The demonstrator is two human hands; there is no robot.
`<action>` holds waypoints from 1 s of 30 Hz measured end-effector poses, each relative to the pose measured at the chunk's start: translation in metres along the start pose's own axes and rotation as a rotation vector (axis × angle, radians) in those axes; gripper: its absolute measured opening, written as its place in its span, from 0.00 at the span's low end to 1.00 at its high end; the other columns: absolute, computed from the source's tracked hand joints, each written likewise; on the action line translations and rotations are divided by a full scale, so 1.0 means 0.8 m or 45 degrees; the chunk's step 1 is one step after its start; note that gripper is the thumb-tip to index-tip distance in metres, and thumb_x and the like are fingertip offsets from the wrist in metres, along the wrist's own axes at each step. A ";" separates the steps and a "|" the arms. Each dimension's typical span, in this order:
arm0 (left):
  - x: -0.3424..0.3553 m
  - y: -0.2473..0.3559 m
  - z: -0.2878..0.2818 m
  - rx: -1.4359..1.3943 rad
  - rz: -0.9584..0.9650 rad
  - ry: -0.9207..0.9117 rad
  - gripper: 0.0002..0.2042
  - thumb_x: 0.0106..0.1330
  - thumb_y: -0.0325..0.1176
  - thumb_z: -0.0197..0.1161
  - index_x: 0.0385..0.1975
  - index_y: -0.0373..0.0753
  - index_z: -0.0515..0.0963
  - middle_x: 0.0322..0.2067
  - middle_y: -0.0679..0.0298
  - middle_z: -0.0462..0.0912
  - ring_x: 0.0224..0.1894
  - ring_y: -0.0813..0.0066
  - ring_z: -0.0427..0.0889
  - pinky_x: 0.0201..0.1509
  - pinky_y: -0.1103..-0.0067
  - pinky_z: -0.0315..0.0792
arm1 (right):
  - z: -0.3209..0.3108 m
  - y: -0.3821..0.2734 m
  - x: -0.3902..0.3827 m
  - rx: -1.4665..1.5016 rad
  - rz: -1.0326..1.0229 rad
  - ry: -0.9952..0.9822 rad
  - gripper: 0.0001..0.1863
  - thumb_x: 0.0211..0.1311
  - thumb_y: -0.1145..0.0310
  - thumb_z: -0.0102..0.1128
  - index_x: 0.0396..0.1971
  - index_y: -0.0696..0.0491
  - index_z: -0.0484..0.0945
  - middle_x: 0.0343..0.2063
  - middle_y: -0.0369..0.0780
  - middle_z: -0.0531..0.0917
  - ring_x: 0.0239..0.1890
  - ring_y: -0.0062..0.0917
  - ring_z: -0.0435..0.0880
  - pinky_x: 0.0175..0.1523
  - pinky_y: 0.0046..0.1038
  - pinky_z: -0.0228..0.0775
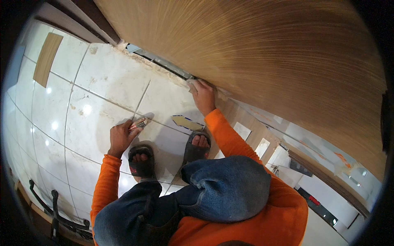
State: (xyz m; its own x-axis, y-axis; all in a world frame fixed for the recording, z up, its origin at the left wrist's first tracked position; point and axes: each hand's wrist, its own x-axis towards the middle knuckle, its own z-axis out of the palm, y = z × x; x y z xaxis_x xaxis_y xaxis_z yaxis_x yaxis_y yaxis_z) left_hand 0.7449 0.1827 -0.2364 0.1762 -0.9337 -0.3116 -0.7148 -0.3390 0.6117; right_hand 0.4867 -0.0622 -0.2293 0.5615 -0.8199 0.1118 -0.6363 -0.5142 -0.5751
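Observation:
I crouch on a white tiled floor (108, 78), facing a tall wood-grain panel (246, 45). Just above the tiles, my left hand (120, 136) is closed round a small red, white and dark patterned object (138, 124), whose exact kind is unclear. My right hand (204, 97) reaches to the panel's lower edge. Its fingers are bent together beside the dark gap (168, 67) under the panel, and what they pinch there, if anything, cannot be made out. Between the hands lies a flat tan offcut (188, 122) with a blue-marked edge.
Crumbly debris (141, 60) lines the floor along the gap. A wood-grain strip (48, 59) lies far left. Near the lower left is a black tubular frame (57, 211). More boards and pale pieces (241, 132) lie right of my right arm. My sandals (141, 160) stand close to both hands.

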 end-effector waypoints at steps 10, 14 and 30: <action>-0.005 -0.007 0.004 -0.001 0.004 -0.006 0.21 0.59 0.54 0.68 0.32 0.40 0.78 0.22 0.56 0.82 0.24 0.53 0.82 0.28 0.65 0.74 | -0.002 -0.043 0.031 0.168 -0.048 0.100 0.09 0.65 0.70 0.62 0.40 0.57 0.84 0.34 0.43 0.87 0.34 0.32 0.85 0.41 0.28 0.77; -0.003 -0.007 0.005 0.033 0.020 0.041 0.21 0.60 0.55 0.67 0.31 0.40 0.78 0.20 0.56 0.81 0.23 0.53 0.82 0.27 0.64 0.74 | -0.017 -0.017 -0.020 0.485 0.397 0.160 0.11 0.69 0.69 0.60 0.43 0.59 0.83 0.34 0.39 0.87 0.32 0.18 0.82 0.38 0.23 0.75; -0.001 0.002 0.001 0.047 -0.016 0.019 0.19 0.61 0.51 0.68 0.29 0.39 0.78 0.20 0.55 0.80 0.24 0.52 0.82 0.27 0.65 0.73 | -0.002 0.037 -0.046 0.591 0.623 0.040 0.13 0.70 0.62 0.60 0.44 0.55 0.84 0.29 0.33 0.85 0.25 0.13 0.80 0.28 0.19 0.72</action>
State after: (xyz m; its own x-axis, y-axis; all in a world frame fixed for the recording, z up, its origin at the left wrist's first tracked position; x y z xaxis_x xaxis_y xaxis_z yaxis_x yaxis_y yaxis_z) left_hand 0.7430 0.1835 -0.2361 0.1951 -0.9312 -0.3078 -0.7371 -0.3462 0.5803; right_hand 0.4463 -0.0477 -0.2490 0.2462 -0.9414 -0.2306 -0.5160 0.0741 -0.8534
